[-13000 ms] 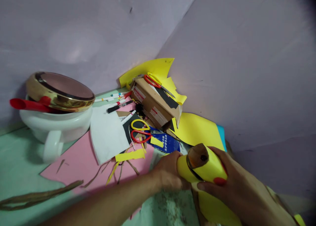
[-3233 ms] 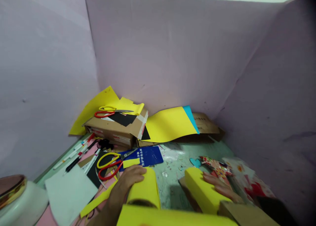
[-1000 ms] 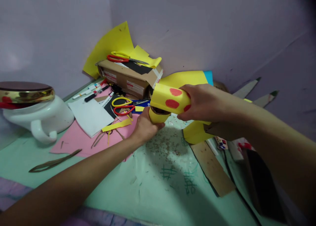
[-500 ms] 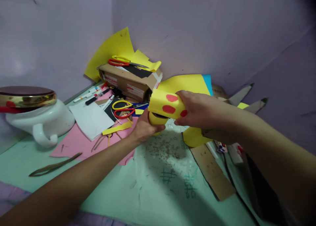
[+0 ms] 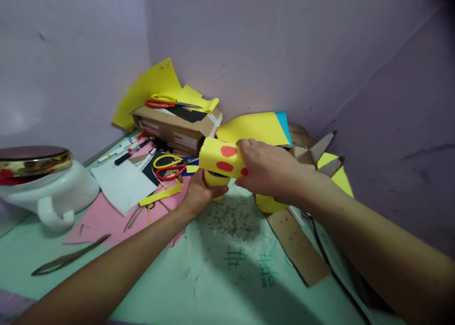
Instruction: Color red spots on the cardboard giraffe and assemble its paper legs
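My right hand point(image 5: 265, 166) grips the right end of a yellow paper-covered piece with red painted spots point(image 5: 212, 155). Right beneath that piece is a yellow paper cylinder point(image 5: 215, 179), and my left hand point(image 5: 199, 192) is closed around its near left side. A narrow dark gap shows between the two yellow parts; whether they are joined, I cannot tell. Brown crumbs point(image 5: 232, 221) are scattered on the green tabletop point(image 5: 159, 292) just below both hands. Left of my left hand lie scissors with yellow and red handles point(image 5: 169, 167) and a yellow paper strip point(image 5: 161, 195).
A cardboard box point(image 5: 167, 131) carries a second pair of scissors point(image 5: 165, 102). White paper point(image 5: 122, 185), pink sheet point(image 5: 88, 223) and markers point(image 5: 124, 152) lie left, beside a white mug-like pot point(image 5: 81, 185). A cardboard strip point(image 5: 298, 249) and black cable point(image 5: 323, 249) lie right.
The whole view has shifted, so everything sits a little further left and mostly lower. Both hands keep their hold on the yellow parts, with hardly any change between them.
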Available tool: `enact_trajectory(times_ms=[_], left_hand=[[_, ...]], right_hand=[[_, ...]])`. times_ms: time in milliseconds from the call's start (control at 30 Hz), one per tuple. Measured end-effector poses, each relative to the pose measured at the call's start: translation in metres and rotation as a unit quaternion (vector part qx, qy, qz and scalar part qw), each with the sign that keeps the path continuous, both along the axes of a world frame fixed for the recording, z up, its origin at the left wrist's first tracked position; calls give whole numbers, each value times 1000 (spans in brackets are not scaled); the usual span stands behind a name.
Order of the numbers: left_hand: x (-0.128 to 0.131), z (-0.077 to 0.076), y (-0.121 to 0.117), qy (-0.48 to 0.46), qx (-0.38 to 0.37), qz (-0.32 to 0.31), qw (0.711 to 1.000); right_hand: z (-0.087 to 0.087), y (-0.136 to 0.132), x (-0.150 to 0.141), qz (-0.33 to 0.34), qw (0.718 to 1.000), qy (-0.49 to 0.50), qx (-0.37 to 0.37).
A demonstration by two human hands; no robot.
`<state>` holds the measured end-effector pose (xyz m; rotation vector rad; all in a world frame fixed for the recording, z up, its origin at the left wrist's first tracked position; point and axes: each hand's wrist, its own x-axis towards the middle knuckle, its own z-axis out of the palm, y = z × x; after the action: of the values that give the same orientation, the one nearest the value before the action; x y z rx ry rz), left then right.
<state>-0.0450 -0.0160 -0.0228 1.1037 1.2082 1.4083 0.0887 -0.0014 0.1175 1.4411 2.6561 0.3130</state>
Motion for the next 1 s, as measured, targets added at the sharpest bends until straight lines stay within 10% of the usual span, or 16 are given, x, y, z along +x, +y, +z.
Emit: enact_trajectory(times_ms=[433,567,800,1000], left_hand=[[-2,-1,-2,18,3,-9,1000],[-2,2,-2,33,-5,11,999],[0,-3,3,27,-2,20,999],[-3,-6,4,22,-9,12,1000]], right_hand=[[-2,-12,-4,28,999,22,30],[1,-50,21,91,979,160,84],[-41,-97,124,-254,935,193,-157],[-84,-54,129,-196,857,469,-90]])
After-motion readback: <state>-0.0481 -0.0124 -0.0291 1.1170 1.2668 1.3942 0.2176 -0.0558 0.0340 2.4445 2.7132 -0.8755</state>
